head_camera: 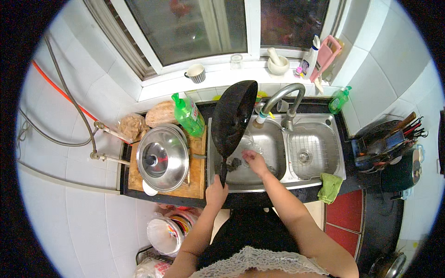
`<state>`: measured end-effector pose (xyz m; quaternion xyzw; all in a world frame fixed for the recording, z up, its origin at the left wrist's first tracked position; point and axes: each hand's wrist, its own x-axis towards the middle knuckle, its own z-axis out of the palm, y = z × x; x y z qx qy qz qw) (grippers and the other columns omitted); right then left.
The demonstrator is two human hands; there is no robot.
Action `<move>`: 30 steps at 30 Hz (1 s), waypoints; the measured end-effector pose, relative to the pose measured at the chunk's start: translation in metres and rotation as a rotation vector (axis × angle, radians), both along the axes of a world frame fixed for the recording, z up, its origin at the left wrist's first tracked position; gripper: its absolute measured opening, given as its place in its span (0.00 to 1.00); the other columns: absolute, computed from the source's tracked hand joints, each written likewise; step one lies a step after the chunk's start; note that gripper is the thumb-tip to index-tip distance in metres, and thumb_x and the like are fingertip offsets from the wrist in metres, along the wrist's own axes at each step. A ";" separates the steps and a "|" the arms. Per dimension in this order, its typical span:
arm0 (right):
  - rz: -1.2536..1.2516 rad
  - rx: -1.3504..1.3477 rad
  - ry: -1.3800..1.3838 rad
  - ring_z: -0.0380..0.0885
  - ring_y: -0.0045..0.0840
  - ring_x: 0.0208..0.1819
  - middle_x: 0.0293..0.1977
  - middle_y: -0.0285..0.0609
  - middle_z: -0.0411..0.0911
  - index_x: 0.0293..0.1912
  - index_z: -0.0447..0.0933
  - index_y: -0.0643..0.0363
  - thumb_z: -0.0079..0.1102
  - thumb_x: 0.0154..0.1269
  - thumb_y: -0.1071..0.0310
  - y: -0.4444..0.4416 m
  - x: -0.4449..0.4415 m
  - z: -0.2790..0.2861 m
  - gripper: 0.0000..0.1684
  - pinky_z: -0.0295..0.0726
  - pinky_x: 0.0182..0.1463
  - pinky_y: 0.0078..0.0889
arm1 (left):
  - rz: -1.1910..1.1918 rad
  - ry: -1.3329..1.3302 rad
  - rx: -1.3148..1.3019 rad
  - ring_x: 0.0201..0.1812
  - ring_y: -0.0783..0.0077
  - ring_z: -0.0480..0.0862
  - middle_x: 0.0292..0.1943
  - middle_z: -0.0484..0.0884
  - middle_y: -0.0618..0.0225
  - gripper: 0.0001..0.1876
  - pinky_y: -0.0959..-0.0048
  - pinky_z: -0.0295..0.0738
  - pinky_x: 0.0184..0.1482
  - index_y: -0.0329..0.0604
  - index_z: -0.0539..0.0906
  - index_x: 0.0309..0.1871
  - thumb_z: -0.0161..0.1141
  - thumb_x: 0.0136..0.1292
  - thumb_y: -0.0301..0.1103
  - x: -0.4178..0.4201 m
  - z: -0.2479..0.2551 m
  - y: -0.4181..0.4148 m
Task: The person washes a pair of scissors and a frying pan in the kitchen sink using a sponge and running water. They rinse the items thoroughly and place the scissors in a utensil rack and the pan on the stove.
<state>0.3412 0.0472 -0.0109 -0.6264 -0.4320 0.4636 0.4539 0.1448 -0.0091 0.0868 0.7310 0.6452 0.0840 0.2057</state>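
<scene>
My left hand [217, 195] grips the handle of a black wok [232, 116], which is tilted up on its side over the left basin of a steel double sink [236, 187]. My right hand [255, 162] is low in that basin, right of the handle, with its fingers partly curled; whether it holds anything cannot be told. Beside its fingers lies a dark scrubber-like thing [235, 163]. The curved metal faucet [283, 91] has its spout over the left basin, and splashing water shows near my right hand.
Left of the sink, a lidded steel pot [162, 158] and a green pump bottle [189, 116] stand on a wooden board [196, 177]. A wire rack [314, 153] sits in the right basin; a green cloth [330, 187] hangs over its front corner. A mortar [278, 66] stands on the sill.
</scene>
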 end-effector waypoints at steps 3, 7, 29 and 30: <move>0.095 -0.016 -0.332 0.77 0.22 0.38 0.37 0.38 0.80 0.41 0.79 0.58 0.58 0.57 0.68 -0.007 -0.012 0.032 0.12 0.73 0.44 0.23 | 0.033 0.032 -0.007 0.26 0.42 0.79 0.22 0.78 0.43 0.18 0.51 0.74 0.29 0.37 0.65 0.47 0.55 0.57 0.36 -0.005 0.001 -0.003; 0.251 0.001 -0.269 0.77 0.26 0.37 0.37 0.40 0.80 0.41 0.79 0.57 0.58 0.53 0.66 -0.015 -0.027 0.046 0.13 0.73 0.43 0.26 | 0.031 0.024 0.041 0.26 0.41 0.79 0.22 0.78 0.43 0.21 0.50 0.73 0.29 0.35 0.65 0.47 0.58 0.55 0.36 -0.005 -0.002 -0.006; 0.126 -0.053 -0.095 0.74 0.31 0.26 0.23 0.47 0.76 0.26 0.75 0.67 0.62 0.49 0.42 -0.060 -0.102 0.089 0.31 0.70 0.31 0.34 | -0.119 0.002 0.206 0.24 0.46 0.79 0.21 0.78 0.49 0.17 0.54 0.73 0.26 0.37 0.64 0.45 0.55 0.57 0.35 -0.027 0.015 -0.012; 0.097 -0.036 -0.080 0.72 0.26 0.24 0.22 0.45 0.75 0.24 0.75 0.68 0.64 0.50 0.46 -0.061 -0.105 0.093 0.29 0.69 0.28 0.31 | -0.129 0.002 0.195 0.24 0.46 0.79 0.22 0.78 0.49 0.17 0.54 0.73 0.26 0.36 0.64 0.45 0.55 0.57 0.35 -0.031 0.017 -0.012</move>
